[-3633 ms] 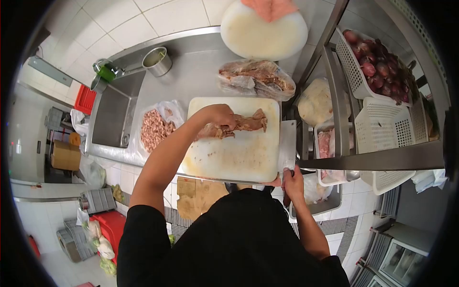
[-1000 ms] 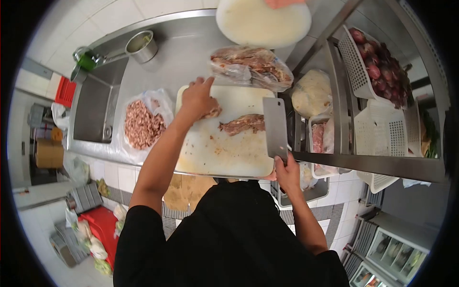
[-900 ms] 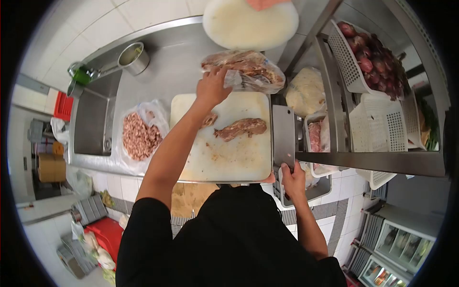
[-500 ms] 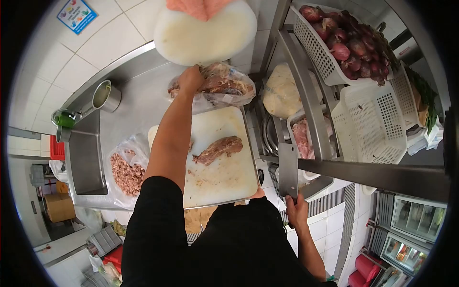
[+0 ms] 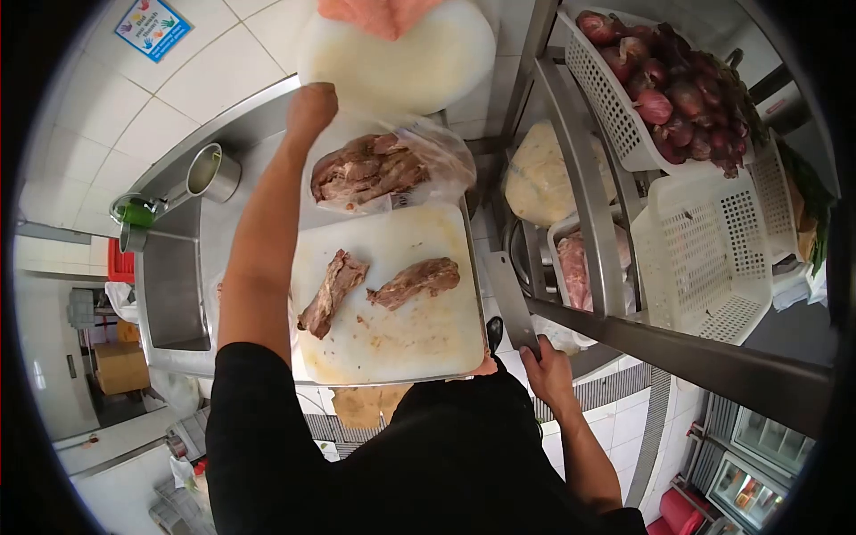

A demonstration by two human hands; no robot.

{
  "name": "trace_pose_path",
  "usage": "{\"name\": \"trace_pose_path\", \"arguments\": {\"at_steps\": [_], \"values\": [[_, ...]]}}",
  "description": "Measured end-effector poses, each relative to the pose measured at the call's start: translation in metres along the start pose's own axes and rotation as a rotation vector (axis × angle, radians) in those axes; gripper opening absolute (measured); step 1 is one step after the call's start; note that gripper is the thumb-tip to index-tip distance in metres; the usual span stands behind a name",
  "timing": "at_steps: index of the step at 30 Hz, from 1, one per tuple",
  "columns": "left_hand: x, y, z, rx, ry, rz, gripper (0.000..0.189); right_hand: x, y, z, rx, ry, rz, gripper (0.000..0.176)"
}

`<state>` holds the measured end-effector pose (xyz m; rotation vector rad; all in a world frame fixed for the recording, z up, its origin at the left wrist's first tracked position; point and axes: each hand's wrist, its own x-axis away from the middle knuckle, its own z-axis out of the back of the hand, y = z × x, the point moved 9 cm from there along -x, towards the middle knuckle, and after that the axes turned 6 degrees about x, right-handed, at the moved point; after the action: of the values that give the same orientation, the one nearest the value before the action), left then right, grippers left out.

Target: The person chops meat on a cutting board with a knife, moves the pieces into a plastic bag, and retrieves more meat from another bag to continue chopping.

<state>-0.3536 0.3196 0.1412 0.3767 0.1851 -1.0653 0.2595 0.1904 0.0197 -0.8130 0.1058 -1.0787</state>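
My left hand (image 5: 312,109) is closed at the far side of the counter, on the edge of a clear plastic bag (image 5: 437,152); its fingertips are partly hidden. Inside the opened bag lie large brown pieces of meat (image 5: 370,169). Nearer me, a white cutting board (image 5: 392,343) carries two separate meat strips, one on the left (image 5: 333,292) and one on the right (image 5: 415,283), with small scraps around them. Right of the board, my right hand (image 5: 547,370) grips the handle of a cleaver (image 5: 511,299), its blade pointing away from me.
A steel sink (image 5: 174,285) and a metal pot (image 5: 212,174) are on the left. Behind stands a white round board (image 5: 397,67) under a pink cloth (image 5: 379,13). The right rack (image 5: 580,169) holds a basket of red onions (image 5: 682,98) and a white basket (image 5: 704,250).
My left hand has moved up and left from the bagged meat, and the bag is spread wider. The left meat strip shows fully now. The cleaver has shifted left and tilted.
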Motion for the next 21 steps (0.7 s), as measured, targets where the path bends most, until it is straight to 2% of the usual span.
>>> {"name": "trace_pose_path", "arguments": {"at_steps": [3,5,6,8,10,11,12,13,14,15,18,21], "values": [[0.003,-0.016,0.026,-0.077,-0.041,0.088,0.022,-0.004,-0.001,-0.016,0.077,-0.050,-0.073,0.037],[0.016,-0.013,0.056,0.031,0.189,0.041,0.024,-0.008,-0.010,-0.025,0.072,-0.064,-0.068,0.037],[0.025,-0.008,0.062,0.022,0.190,0.049,0.024,-0.012,-0.017,-0.028,0.064,-0.064,-0.071,0.037],[0.063,0.016,0.063,0.192,0.077,0.018,0.037,-0.017,-0.029,-0.037,0.077,-0.085,-0.052,0.039],[0.129,0.026,0.041,0.189,-0.173,0.084,0.049,-0.024,-0.037,-0.050,0.079,-0.121,-0.021,0.041],[0.172,0.023,0.028,0.148,-0.228,0.081,0.058,-0.025,-0.040,-0.055,0.070,-0.123,-0.011,0.041],[0.212,0.019,0.019,0.256,-0.291,-0.001,0.070,-0.027,-0.040,-0.058,0.078,-0.121,-0.023,0.041],[0.258,0.004,0.004,0.229,-0.312,-0.011,0.085,-0.028,-0.039,-0.059,0.087,-0.116,-0.039,0.042],[0.296,0.006,0.010,0.173,-0.474,0.194,0.094,-0.027,-0.041,-0.057,0.085,-0.113,-0.038,0.042],[0.327,0.003,0.009,0.129,-0.480,0.292,0.095,-0.027,-0.042,-0.055,0.064,-0.113,-0.051,0.043],[0.369,0.001,-0.006,0.108,-0.562,0.274,0.089,-0.027,-0.045,-0.054,0.068,-0.109,-0.039,0.043],[0.333,-0.017,-0.028,0.130,-0.460,0.208,0.075,-0.025,-0.050,-0.054,0.112,-0.094,-0.021,0.044]]}}
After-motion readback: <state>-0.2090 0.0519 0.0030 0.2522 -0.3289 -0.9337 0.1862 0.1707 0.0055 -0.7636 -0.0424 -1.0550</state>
